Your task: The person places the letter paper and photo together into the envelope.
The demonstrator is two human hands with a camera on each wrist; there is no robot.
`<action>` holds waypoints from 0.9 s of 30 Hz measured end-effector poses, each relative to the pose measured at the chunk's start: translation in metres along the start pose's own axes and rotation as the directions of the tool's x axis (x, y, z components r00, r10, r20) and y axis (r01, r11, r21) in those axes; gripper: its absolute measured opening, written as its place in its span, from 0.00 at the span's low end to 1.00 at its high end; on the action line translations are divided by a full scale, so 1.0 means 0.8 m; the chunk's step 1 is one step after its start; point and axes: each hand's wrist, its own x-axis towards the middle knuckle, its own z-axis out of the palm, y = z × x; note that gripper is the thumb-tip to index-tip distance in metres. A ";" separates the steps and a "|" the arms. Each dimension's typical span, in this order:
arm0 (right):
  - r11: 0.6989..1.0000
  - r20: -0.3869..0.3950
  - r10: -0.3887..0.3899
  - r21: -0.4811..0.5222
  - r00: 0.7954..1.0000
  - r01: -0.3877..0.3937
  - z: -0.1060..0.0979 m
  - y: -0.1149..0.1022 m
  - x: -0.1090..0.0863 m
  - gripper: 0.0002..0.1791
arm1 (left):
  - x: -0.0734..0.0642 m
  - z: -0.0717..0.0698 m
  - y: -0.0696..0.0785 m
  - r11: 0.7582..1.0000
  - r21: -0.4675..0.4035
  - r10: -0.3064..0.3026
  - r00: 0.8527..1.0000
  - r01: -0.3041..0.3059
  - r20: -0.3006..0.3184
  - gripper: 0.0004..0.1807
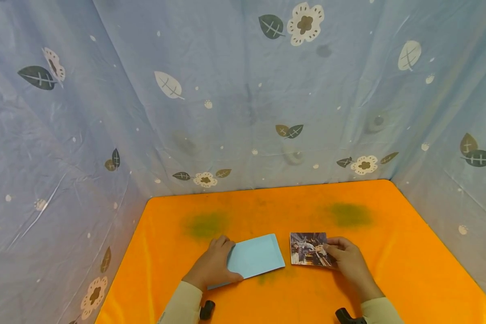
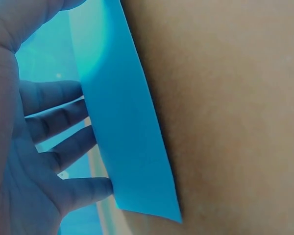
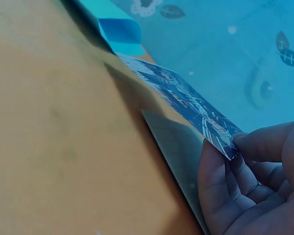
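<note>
A light blue envelope (image 1: pixel 256 255) lies at a slant on the orange table, its end gaping toward the right in the right wrist view. My left hand (image 1: pixel 214 265) holds the envelope by its two long edges, thumb on the near one and fingers on the far one. Just right of the envelope, apart from it in the head view, is a picture card (image 1: pixel 308 249) with a dark, colorful print. My right hand (image 1: pixel 348 263) pinches the card's right end between thumb and fingers. Below it, the right wrist view shows a second, plain greyish card (image 3: pixel 174 147) against the same fingers.
The orange table (image 1: pixel 267 207) bears greenish smudges (image 1: pixel 350 214) near its back. A blue curtain (image 1: pixel 243 90) with leaves and flowers stands behind it and along both sides. Black wrist mounts (image 1: pixel 207 310) show at both sleeves.
</note>
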 end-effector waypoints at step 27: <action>0.999 0.024 -0.028 0.039 0.999 0.028 0.041 0.001 0.002 0.17 | -0.002 0.001 -0.003 1.000 -0.029 -0.004 1.000 0.003 -0.008 0.54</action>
